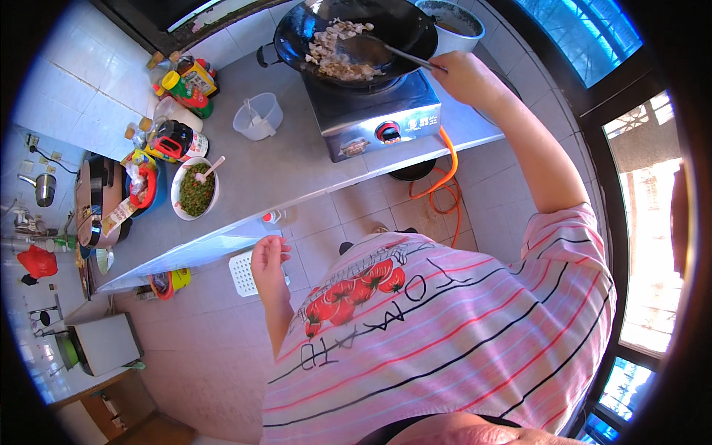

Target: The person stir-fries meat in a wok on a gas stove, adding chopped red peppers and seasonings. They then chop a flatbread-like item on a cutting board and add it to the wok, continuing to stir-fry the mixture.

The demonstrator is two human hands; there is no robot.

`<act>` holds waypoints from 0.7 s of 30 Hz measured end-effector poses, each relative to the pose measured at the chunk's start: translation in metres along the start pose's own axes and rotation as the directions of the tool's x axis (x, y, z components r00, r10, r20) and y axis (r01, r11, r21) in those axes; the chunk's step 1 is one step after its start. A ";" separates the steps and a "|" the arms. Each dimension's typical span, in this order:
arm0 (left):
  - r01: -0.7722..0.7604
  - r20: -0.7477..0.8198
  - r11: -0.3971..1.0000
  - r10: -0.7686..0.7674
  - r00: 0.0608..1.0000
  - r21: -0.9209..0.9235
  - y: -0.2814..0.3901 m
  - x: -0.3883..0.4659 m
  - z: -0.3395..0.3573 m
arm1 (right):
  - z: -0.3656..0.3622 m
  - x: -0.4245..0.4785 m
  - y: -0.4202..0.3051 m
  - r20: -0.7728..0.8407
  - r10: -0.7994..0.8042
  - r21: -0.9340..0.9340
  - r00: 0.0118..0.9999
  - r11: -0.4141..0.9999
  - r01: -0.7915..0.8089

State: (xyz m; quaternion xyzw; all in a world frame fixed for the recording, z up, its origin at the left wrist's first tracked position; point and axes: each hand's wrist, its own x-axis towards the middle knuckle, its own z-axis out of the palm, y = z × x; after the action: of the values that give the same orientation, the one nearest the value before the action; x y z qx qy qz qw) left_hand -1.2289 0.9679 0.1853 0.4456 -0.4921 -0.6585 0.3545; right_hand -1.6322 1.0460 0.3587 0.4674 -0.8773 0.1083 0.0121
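My right hand [459, 77] grips the handle of a metal cooking ladle [409, 57], whose bowl rests inside a black wok [409, 28]. Pale browned pieces of food [339, 53], perhaps meat, lie along the wok's left and near side. Under the wok is a steel single-burner gas stove [361, 119] with a red-ringed knob. Away from the counter, my left hand [270, 257] hangs in the air with fingers slightly curled, holding nothing. A white bowl [216, 167] of chopped green vegetables with a spoon in it stands on the counter.
A translucent tub [257, 117] with a spoon sits left of the stove. Several sauce bottles [186, 94] line the wall. Behind the wok's right side stands a metal pot [470, 33]. An orange gas hose [449, 153] drops over the counter edge [311, 194] to the floor.
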 end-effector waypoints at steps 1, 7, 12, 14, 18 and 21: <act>-0.010 -0.015 1.000 0.010 1.000 0.014 0.003 0.004 0.004 | -0.002 0.000 -0.002 0.034 -0.003 0.052 0.999 0.999 0.001; -0.134 -0.041 0.991 0.133 0.990 -0.025 0.025 0.044 0.021 | -0.023 0.027 0.021 0.161 0.201 0.316 0.966 0.917 -0.243; -0.181 -0.061 0.983 0.180 0.982 -0.011 0.064 0.112 0.030 | -0.042 0.074 0.098 0.319 0.261 0.359 0.911 0.856 -0.371; -0.191 0.014 0.981 0.191 0.981 -0.029 0.083 0.152 0.036 | -0.048 0.086 0.118 0.338 0.306 0.354 0.890 0.835 -0.422; -0.185 0.124 0.980 0.193 0.973 -0.070 0.107 0.253 0.062 | -0.070 0.118 0.130 0.570 0.418 0.225 0.707 0.749 -0.624; -0.178 0.167 0.984 0.180 0.970 -0.023 0.114 0.320 0.084 | -0.067 0.141 0.133 0.618 0.474 0.115 0.628 0.735 -0.668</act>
State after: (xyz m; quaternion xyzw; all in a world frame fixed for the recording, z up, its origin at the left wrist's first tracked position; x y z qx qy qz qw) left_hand -1.4168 0.6754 0.2289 0.3408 -0.5557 -0.6611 0.3714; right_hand -1.8265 1.0159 0.4179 0.1649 -0.9131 0.1139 -0.3552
